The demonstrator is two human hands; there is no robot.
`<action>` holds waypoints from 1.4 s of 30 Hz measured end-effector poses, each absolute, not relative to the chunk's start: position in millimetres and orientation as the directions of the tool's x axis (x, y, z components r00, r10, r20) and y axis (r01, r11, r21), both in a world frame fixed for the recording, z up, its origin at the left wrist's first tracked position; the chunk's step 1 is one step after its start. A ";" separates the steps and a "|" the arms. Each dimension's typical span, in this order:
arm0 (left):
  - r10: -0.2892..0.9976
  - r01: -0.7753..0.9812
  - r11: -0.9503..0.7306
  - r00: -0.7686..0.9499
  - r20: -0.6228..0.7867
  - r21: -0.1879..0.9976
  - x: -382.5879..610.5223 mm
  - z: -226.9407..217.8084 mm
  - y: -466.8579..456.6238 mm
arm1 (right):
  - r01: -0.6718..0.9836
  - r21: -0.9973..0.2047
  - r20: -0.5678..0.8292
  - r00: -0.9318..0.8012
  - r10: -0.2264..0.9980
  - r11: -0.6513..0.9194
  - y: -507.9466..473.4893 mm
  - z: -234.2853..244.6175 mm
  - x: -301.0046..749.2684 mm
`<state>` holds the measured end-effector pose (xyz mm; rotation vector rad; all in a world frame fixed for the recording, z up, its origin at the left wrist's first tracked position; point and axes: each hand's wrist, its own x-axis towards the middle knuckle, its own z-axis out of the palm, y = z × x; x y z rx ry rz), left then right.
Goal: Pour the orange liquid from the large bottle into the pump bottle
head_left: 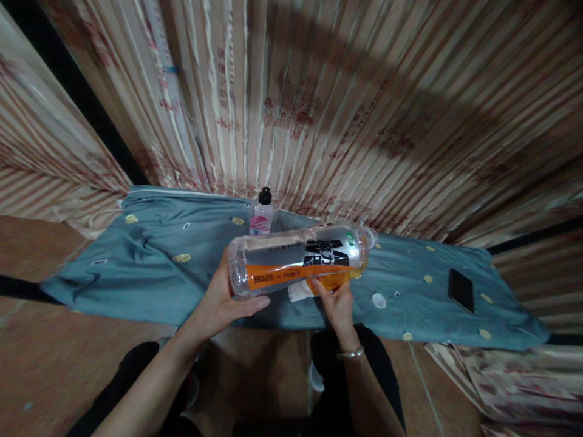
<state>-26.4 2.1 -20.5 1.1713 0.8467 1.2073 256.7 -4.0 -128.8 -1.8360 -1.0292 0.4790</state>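
Note:
A large clear plastic bottle (298,258) with a silver, black and orange label lies almost level above the cloth, its neck to the right. My left hand (228,303) is closed around its base end, thumb along the near side. Near the neck end, my right hand (334,300) grips the bottle from below; some of its fingers are hidden. An orange see-through area shows just above that hand, and I cannot tell whether it is liquid inside. Behind the bottle stands a small clear squeeze bottle (261,218) with a black top and pink label. White paper (300,291) shows beneath the large bottle.
A blue-green patterned cloth (150,261) covers the long surface before me. On it are a white round disc (379,300), perhaps a cap, and a dark phone (461,290) at the right. A pleated curtain (291,109) hangs behind; dark frame bars (82,91) flank it.

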 end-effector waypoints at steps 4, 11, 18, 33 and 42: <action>0.978 -0.210 -0.033 0.193 0.074 0.977 -26.6 -19.6 2.2 | 0.444 -0.873 0.108 0.576 0.810 -0.200 -3.7 -130.8 257.2; 0.975 -0.229 -0.032 0.206 0.080 0.973 -25.2 -19.3 2.5 | 0.430 -0.885 0.104 0.554 0.826 -0.177 -4.5 -127.0 256.0; 0.977 -0.196 -0.034 0.200 0.074 0.980 -24.8 -17.7 2.3 | 0.424 -0.882 0.087 0.573 0.815 -0.204 -4.6 -130.7 258.3; 0.972 -0.185 -0.016 0.229 0.059 0.983 -25.2 -15.4 1.2 | 0.411 -0.891 0.084 0.564 0.821 -0.191 -3.5 -127.8 256.8; 0.974 -0.186 -0.052 0.207 0.091 0.981 -25.4 -17.3 2.9 | 0.418 -0.890 0.097 0.563 0.821 -0.182 -3.4 -127.7 257.5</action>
